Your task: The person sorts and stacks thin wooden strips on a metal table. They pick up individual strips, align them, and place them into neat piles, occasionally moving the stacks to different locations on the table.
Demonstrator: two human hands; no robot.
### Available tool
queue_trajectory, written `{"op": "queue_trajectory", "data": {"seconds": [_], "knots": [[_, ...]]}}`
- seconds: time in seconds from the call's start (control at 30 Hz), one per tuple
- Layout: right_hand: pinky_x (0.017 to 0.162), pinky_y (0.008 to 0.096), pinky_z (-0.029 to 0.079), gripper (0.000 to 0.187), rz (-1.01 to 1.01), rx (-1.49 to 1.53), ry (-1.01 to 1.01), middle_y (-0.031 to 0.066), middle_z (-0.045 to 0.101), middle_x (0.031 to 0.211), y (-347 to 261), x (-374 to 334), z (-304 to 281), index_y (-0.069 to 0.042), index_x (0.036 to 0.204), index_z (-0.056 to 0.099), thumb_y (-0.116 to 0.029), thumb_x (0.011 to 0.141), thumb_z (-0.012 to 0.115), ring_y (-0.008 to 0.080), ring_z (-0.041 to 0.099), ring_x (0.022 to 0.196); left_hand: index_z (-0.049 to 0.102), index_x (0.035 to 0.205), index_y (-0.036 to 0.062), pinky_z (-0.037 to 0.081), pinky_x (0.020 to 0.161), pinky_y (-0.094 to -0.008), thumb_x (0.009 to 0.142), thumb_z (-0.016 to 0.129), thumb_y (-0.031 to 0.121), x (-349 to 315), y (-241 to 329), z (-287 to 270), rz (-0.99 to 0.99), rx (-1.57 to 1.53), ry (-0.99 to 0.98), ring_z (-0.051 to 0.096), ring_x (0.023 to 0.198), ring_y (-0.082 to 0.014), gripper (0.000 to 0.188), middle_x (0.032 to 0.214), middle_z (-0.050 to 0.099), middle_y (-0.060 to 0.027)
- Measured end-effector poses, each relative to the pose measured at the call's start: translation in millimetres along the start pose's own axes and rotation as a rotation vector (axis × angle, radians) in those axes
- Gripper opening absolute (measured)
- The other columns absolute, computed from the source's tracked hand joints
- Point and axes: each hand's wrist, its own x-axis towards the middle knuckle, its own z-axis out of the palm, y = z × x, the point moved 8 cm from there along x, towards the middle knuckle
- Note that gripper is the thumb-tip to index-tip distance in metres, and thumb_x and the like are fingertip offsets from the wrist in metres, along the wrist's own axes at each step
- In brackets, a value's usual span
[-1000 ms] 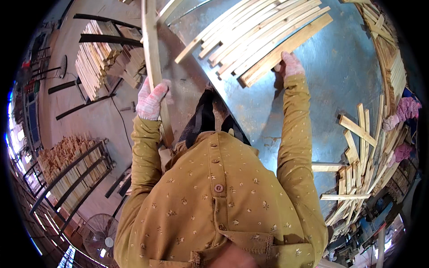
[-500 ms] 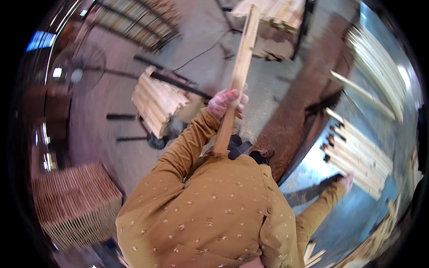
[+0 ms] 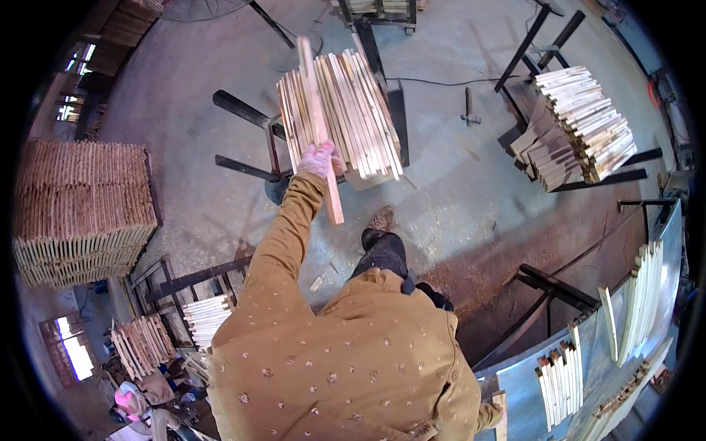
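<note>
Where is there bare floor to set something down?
Bare floor lies between the left slat block and the central slat stack. More lies between the central stack, hammer and right slat stack. Crowded: the central stack, near which the left hand grips a wooden slat, and the slat-laden metal table.

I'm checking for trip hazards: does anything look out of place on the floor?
Yes: what looks like a hammer lies loose on the floor between two wood stacks, odd for a tool and possibly a trip hazard.
</note>
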Motion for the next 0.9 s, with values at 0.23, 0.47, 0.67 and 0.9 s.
{"op": "queue_trajectory", "data": {"seconds": [0.23, 0.47, 0.67, 0.9], "knots": [[0.100, 0.0364, 0.047, 0.043, 0.039, -0.039, 0.000, 0.0203, 0.060, 0.126, -105, -102, -20, -0.001, 0.137, 0.050, -0.017, 0.097, 0.051, 0.0315, 0.057, 0.116, 0.055, 0.130, 0.0015, 0.044, 0.101, -0.0435, 0.095, 0.046, 0.054, 178, -33, -65, 0.085, 1.000, 0.195, 0.057, 0.117, -0.0405, 0.063, 0.124, 0.061, -0.0243], [0.099, 0.0351, 0.047, 0.043, -0.010, 0.032, 0.113, 0.0204, 0.060, 0.125, -184, -130, -31, 0.001, 0.139, 0.048, -0.017, 0.099, 0.049, 0.0310, 0.057, 0.116, 0.056, 0.129, 0.0027, 0.048, 0.092, -0.0401, 0.094, 0.045, 0.049, 205, -54, 20, 0.368, 1.497, -0.180, 0.060, 0.109, -0.0349, 0.059, 0.120, 0.062, -0.0228], [0.098, 0.0340, 0.048, 0.044, 0.016, 0.392, 0.320, 0.0206, 0.060, 0.125, -247, -84, -17, 0.002, 0.140, 0.046, -0.017, 0.100, 0.047, 0.0305, 0.057, 0.116, 0.051, 0.134, -0.0013, 0.050, 0.086, -0.0337, 0.096, 0.050, 0.033, 136, -27, 70, 0.317, 0.517, -0.425, 0.062, 0.104, -0.0274, 0.051, 0.123, 0.061, -0.0202], [0.064, 0.0311, 0.056, 0.041, 0.372, 1.355, 0.233, 0.0109, 0.066, 0.097, -225, -27, 11, -0.001, 0.135, 0.049, -0.026, 0.103, 0.045, 0.0185, 0.065, 0.075, 0.049, 0.136, -0.0028, 0.050, 0.077, -0.0272, 0.101, 0.053, 0.023, -277, -29, 345, 0.154, 0.247, -1.474, 0.060, 0.091, -0.0146, 0.044, 0.117, 0.062, -0.0102]]}}
